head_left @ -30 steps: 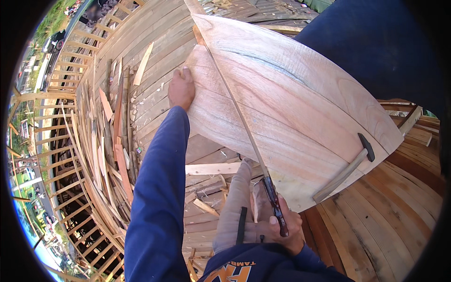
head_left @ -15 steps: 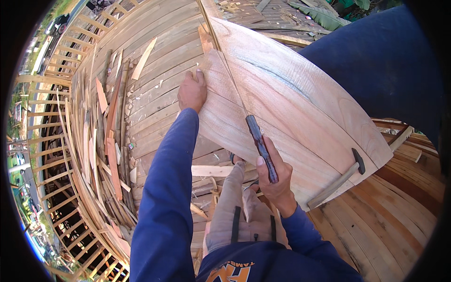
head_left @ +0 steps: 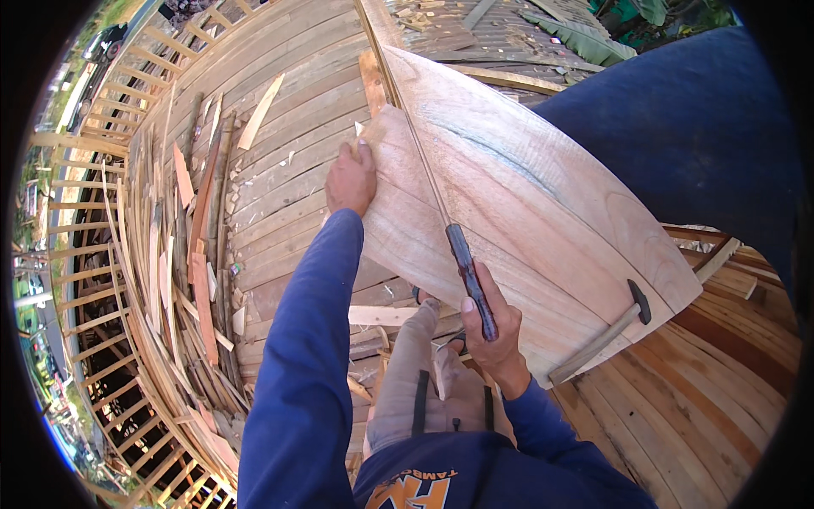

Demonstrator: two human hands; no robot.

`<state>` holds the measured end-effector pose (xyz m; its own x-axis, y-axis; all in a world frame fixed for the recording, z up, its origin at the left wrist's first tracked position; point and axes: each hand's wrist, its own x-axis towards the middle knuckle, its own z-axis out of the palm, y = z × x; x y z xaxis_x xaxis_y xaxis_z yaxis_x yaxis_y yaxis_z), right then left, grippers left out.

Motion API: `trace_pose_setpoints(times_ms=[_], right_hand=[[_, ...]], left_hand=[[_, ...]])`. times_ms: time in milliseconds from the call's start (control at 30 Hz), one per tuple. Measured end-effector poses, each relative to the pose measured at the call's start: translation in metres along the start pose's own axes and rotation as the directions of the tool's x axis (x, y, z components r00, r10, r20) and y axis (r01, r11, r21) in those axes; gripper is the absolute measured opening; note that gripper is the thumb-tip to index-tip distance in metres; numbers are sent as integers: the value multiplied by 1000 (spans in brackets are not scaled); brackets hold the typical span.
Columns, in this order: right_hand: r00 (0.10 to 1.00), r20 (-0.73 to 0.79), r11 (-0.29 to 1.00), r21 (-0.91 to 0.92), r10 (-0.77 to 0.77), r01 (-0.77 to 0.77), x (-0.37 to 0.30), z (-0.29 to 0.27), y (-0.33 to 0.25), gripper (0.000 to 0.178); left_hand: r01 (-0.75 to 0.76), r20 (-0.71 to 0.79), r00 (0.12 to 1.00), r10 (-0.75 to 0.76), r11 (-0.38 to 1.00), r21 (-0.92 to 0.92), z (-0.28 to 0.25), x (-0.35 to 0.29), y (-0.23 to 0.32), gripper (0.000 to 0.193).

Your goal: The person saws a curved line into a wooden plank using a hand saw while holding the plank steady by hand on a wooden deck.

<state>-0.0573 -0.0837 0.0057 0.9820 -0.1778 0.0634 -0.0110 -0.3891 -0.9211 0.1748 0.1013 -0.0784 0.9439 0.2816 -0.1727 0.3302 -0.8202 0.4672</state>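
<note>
A broad, pale reddish wooden panel (head_left: 526,195) with curved edges lies in front of me, slanting from upper left to lower right. My left hand (head_left: 351,176) is closed around its left edge. My right hand (head_left: 498,327) grips the dark handle of a machete (head_left: 471,282). The machete's long, thin blade points away from me and appears almost edge-on along the panel. Just where its far end stops is hard to make out. A hammer (head_left: 598,339) with a dark head and wooden handle rests on the panel's lower right part.
Scrap sticks and offcuts (head_left: 199,280) are heaped at the left beside a slatted wooden railing (head_left: 93,297). Plank decking (head_left: 288,170) carries scattered chips. A large dark blue surface (head_left: 678,127) bulges at the right. My legs stand below the panel, near a loose board (head_left: 383,316).
My right hand and the machete have shifted slightly toward me. The panel and hammer sit a little lower and further left in view. My left hand keeps its hold.
</note>
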Motion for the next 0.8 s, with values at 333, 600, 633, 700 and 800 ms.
trace_pose_setpoints(times_ms=[333,600,633,700,800], right_hand=[[991,69,993,-42,117,-114,-96,-43,-7,53],[994,82,987,-148,74,-62,-149,-67,7,54],[995,82,990,-133,63,-52,-142,-68,7,53],[996,69,994,-101,48,-41,-122,-65,3,51],[999,10,998,-48,-47,47,-72,-41,-2,51]], left_hand=[[11,8,1000,-11,1000,18,1,1,-1,52],[1,-2,1000,-1,1000,2,-1,1,-2,53],[1,-6,1000,-1,1000,-5,-1,2,-1,52],[1,-6,1000,-2,1000,-18,0,0,-1,52],[3,-13,1000,-3,1000,-5,1,0,-2,52]])
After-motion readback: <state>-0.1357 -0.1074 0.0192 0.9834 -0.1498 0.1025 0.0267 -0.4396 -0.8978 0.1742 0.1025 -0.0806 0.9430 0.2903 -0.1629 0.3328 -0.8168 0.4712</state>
